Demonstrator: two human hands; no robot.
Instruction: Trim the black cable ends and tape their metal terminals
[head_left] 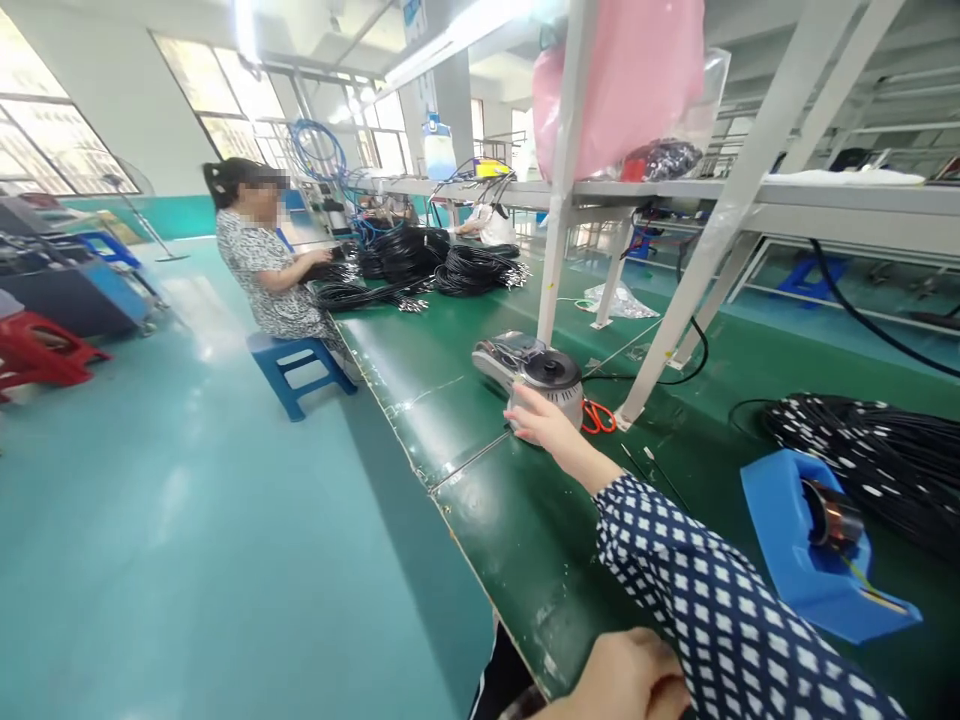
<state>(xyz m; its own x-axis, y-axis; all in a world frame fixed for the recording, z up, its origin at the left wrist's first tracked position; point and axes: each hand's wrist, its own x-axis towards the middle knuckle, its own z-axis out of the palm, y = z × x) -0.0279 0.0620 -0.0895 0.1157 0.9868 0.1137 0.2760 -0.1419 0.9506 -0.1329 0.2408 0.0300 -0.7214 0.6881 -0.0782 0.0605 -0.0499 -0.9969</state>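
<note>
My right hand (541, 424), in a dark blue sleeve with a white pattern, reaches out to a round grey tape dispenser machine (553, 370) on the green table. Its fingers are stretched out at the machine's near side; whether they touch it is hard to tell. At the bottom edge, my left hand (626, 668) is curled close in front of the sleeve. Its fingers are mostly hidden, and what they hold, if anything, cannot be made out. Orange-handled scissors (598, 416) lie beside the machine.
A blue tape holder (806, 545) with a copper-coloured roll and black cable coils (862, 450) lie at right. White posts (664, 300) carry a shelf (832, 205). Farther along, a co-worker (266, 250) sits by more black cable bundles (405, 262). The table edge (431, 492) drops to the floor.
</note>
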